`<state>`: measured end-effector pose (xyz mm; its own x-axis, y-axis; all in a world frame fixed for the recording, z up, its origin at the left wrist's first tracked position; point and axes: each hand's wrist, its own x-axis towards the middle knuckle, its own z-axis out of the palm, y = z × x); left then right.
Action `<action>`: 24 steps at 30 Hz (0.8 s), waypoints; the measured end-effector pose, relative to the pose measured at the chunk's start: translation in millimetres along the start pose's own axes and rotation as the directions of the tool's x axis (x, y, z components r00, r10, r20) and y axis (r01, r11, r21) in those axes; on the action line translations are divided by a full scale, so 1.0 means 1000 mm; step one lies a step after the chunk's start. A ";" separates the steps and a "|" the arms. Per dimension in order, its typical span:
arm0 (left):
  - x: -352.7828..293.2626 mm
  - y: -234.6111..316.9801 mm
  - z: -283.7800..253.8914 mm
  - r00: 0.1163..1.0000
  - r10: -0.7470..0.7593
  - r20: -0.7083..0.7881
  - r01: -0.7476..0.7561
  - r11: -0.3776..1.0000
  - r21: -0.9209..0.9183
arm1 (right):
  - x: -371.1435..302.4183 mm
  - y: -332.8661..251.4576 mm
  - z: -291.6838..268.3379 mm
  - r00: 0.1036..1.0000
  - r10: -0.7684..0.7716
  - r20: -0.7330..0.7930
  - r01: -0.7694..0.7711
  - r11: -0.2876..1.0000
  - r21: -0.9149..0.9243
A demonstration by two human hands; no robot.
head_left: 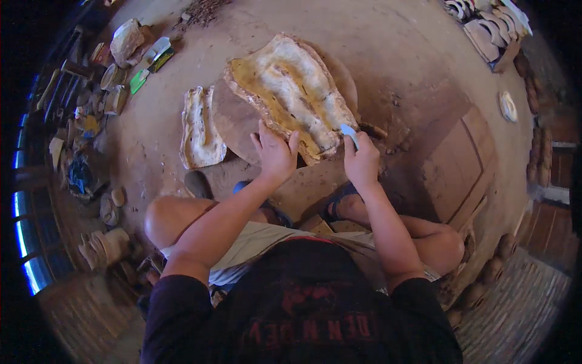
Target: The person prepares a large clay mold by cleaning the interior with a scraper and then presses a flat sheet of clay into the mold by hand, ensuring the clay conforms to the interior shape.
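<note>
A large, rough-edged mould (291, 85), whitish and stained yellow-brown, lies hollow side up across a round board (233, 118). Its long troughs run toward me. My left hand (277, 155) is at its near left edge, fingers and thumb spread; the fingertips seem to touch the rim. In my right hand (362, 162) is a small light-blue scraper (348, 131), gripped with its blade against the mould's near right corner. Beside the board on the left lies a smaller white mould (203, 136) with a long hollow.
Clutter lines the left side, including a pale rock (127, 42), a green piece (139, 81) and a dark bag (82, 175). Curved pale pieces (488, 33) are stacked at the far right, near a white ring-shaped object (508, 107). A flat brown slab (459, 161) lies right of my knees.
</note>
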<state>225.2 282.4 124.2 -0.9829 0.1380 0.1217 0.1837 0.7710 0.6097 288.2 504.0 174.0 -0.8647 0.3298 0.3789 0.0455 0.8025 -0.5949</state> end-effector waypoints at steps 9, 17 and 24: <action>0.002 -0.003 0.006 1.000 -0.007 -0.025 0.009 0.996 0.086 | 0.025 0.001 -0.027 0.587 0.518 0.623 -0.783 0.557 0.275; 0.005 -0.011 -0.008 0.997 -0.007 0.074 0.007 1.000 -0.008 | -0.068 0.027 -0.056 0.344 0.034 0.938 0.354 0.921 -0.164; -0.002 0.011 -0.052 0.962 0.032 0.271 -0.001 0.993 -0.115 | -0.039 -0.032 -0.048 0.919 0.095 0.382 -0.164 0.975 0.153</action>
<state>229.6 258.1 170.9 -0.9423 0.3260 -0.0758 0.1843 0.6945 0.6955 344.2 490.0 212.4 -0.9816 0.1896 0.0215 0.1095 0.6519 -0.7503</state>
